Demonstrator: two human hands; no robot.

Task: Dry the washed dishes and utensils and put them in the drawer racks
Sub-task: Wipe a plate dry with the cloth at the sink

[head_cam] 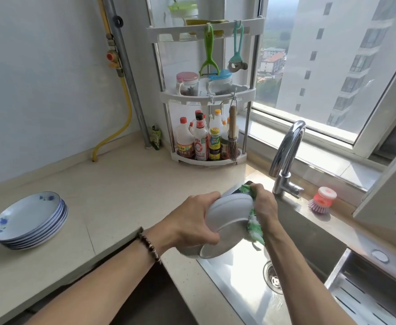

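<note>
Head view: over the sink (pixel 251 289), near its left rim, left hand (pixel 192 221) grips a tilted white dish (pixel 225 219); right hand (pixel 265 205) clutches a green cloth (pixel 254 227) against its edge. Best to turn the dish steadily, wiping rim and underside while keeping that grip firm.

White plate (pixel 225 221) between the hands, green-and-white cloth (pixel 254 227) at the right hand; left of the hands, white plates (pixel 29 219) with blue flowers and rims, on the beige worktop (pixel 122 188)
</note>
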